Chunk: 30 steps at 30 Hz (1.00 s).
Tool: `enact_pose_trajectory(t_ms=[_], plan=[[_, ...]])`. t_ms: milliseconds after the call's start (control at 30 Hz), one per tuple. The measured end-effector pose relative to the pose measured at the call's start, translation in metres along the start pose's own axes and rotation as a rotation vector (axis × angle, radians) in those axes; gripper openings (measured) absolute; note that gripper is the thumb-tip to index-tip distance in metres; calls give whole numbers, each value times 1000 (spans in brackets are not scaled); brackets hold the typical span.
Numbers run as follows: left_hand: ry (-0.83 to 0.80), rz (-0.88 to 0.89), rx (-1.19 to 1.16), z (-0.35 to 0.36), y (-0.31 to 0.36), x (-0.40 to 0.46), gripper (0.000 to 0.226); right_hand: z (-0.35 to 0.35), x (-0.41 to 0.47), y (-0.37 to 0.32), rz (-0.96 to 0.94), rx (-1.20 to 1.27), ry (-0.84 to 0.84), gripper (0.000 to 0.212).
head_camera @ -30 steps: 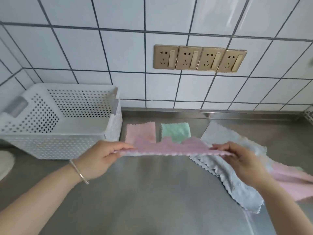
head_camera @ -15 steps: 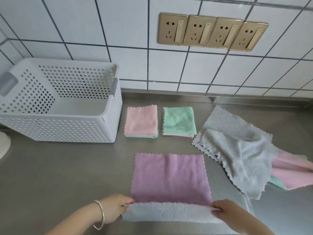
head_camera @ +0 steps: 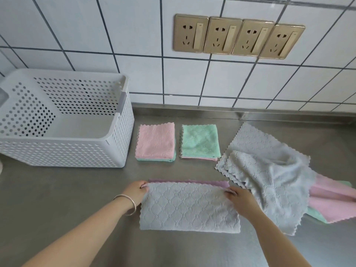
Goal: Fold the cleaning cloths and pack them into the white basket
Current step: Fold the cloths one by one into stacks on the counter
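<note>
Cleaning cloths at an intermediate stage of folding, head view. One grey-faced cloth with a purple reverse (head_camera: 189, 207) lies on the steel bench (head_camera: 57, 189), folded once in half; a narrow purple strip shows along its far edge, where the upper layer stops just short of the lower. The left hand (head_camera: 135, 191) pinches the far left corner of the upper layer, and the right hand (head_camera: 241, 199) pinches the far right corner; the fingers (head_camera: 144, 185) of each hand are curled onto the cloth edge, with the folded body of the cloth lying between the two hands and toward the viewer.

Completed work: two small folded stacks, one pink on top (head_camera: 155, 141) with green beneath, one green on top (head_camera: 200, 140) with pink beneath, lie side by side just right of the white basket (head_camera: 63, 153).

Remaining work, as judged from this view: the held cloth appears to need at least one more fold to match the stacks. A loose pile of unfolded cloths (head_camera: 269, 180), grey above with pink and green edges showing at the right, lies just beside the right hand. The basket interior shows no cloth in the visible part, so packing has apparently not begun. The task is estimated at well under half complete.
</note>
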<state>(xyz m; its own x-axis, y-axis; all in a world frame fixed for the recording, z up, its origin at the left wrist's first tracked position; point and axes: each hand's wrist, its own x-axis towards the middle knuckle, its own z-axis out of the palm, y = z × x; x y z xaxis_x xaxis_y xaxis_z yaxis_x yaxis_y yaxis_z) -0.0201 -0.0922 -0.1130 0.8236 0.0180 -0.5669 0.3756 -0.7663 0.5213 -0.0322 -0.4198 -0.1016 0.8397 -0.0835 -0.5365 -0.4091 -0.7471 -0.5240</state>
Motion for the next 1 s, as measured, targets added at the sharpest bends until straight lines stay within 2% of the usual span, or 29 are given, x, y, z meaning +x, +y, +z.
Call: enact_pose_trajectory(t_ms=[133, 300, 400, 500, 600, 667, 733, 800, 900, 1000], plan=[[34, -42, 98, 4, 2, 11, 41, 4, 8, -2, 19, -25, 41, 30], [61, -98, 119, 6, 2, 18, 40, 9, 19, 4, 47, -59, 81, 12], [68, -122, 99, 7, 2, 22, 40, 13, 24, 6, 82, -63, 107, 19], [93, -130, 110, 9, 0, 25, 39, 18, 26, 6, 194, -70, 182, 26], [198, -158, 102, 13, -2, 23, 30, 21, 23, 6, 259, -21, 295, 32], [328, -160, 79, 17, -1, 17, 18, 22, 19, 5, 240, 66, 348, 35], [513, -57, 161, 23, -2, 12, 27, 25, 11, 6, 210, 145, 390, 35], [574, 184, 299, 36, 4, 8, 41, 28, 0, 11, 235, 203, 434, 33], [413, 540, 541, 65, 26, -3, 48, 37, -18, 24, 301, 173, 396, 32], [100, 604, 705, 89, 43, -9, 58, 48, -33, 24, 358, 116, 294, 38]])
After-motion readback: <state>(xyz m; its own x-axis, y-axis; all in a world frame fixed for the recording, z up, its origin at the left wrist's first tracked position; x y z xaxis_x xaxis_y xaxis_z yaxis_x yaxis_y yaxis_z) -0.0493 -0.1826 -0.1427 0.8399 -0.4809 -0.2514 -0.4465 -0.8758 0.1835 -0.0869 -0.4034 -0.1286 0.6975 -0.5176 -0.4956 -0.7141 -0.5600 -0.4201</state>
